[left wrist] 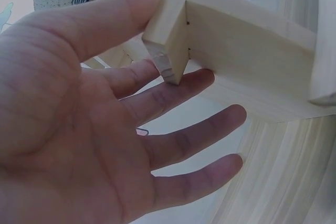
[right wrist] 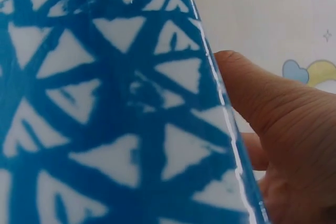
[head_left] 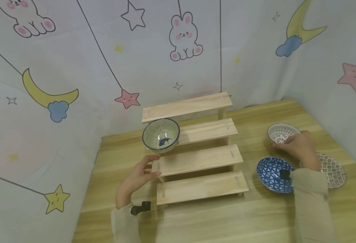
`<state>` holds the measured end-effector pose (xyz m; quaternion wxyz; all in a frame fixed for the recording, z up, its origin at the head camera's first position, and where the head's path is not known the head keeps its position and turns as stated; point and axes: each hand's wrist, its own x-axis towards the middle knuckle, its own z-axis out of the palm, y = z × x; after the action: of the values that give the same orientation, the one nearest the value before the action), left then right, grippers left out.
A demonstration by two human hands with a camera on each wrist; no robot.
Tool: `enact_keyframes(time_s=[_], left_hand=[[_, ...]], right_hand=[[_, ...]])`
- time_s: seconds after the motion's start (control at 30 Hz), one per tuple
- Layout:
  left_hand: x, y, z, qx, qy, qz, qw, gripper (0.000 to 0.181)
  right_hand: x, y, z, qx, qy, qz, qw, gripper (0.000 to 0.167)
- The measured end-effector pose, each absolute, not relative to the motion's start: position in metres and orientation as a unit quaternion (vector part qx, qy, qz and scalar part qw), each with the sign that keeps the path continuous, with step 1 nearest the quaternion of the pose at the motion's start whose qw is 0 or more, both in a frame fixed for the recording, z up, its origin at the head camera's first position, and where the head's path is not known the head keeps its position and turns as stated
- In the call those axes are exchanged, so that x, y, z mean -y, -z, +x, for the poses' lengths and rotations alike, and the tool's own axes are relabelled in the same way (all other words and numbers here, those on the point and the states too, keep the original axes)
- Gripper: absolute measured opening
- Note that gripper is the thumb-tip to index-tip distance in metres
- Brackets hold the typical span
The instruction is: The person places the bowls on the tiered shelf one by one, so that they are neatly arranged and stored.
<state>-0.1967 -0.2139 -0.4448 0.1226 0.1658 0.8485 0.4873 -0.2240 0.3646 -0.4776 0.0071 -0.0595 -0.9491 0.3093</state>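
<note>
My left hand (head_left: 140,175) is at the left end of a stepped wooden shelf rack (head_left: 197,160). In the left wrist view, a board end of the rack (left wrist: 173,40) lies between the thumb and the fingers, the lower fingers spread apart. A speckled green bowl with a dark fish motif (head_left: 161,133) sits tilted forward at the rack's left, above that hand. My right hand (head_left: 300,148) holds the near right side of a small white patterned bowl (head_left: 281,131); some fingertips are hidden. A blue triangle-patterned plate (right wrist: 115,103) fills much of the right wrist view and hides that bowl.
The blue plate (head_left: 273,173) lies just below the right hand. A patterned oval plate (head_left: 332,170) is partly behind the right wrist. All stand on a wood-grain table (head_left: 208,222), with a cartoon-printed curtain (head_left: 153,57) behind and at both sides.
</note>
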Motion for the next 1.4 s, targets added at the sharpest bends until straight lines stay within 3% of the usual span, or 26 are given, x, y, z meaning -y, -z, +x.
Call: enact_keyframes(time_s=[0.3,0.57,0.83,1.17,1.4], left_hand=[[0.213,0.445,-0.196,-0.846,-0.49,0.17,0.122,0.054],[0.215,0.444,-0.197,-0.851,-0.482,0.173,0.115,0.054],[0.214,0.443,-0.197,-0.849,-0.485,0.172,0.119,0.055],[0.213,0.442,-0.195,-0.849,-0.486,0.17,0.121,0.055],[0.213,0.443,-0.195,-0.849,-0.486,0.164,0.124,0.055]], right_hand=[[-0.366,0.472,-0.223,0.938,-0.335,-0.084,0.005,0.058],[-0.368,0.462,-0.219,0.927,-0.364,-0.088,0.013,0.072],[-0.363,0.441,-0.209,0.932,-0.347,-0.062,0.088,0.052],[-0.34,0.405,-0.193,0.908,-0.377,-0.063,0.173,0.043],[-0.325,0.389,-0.183,0.89,-0.404,-0.063,0.2,0.038]])
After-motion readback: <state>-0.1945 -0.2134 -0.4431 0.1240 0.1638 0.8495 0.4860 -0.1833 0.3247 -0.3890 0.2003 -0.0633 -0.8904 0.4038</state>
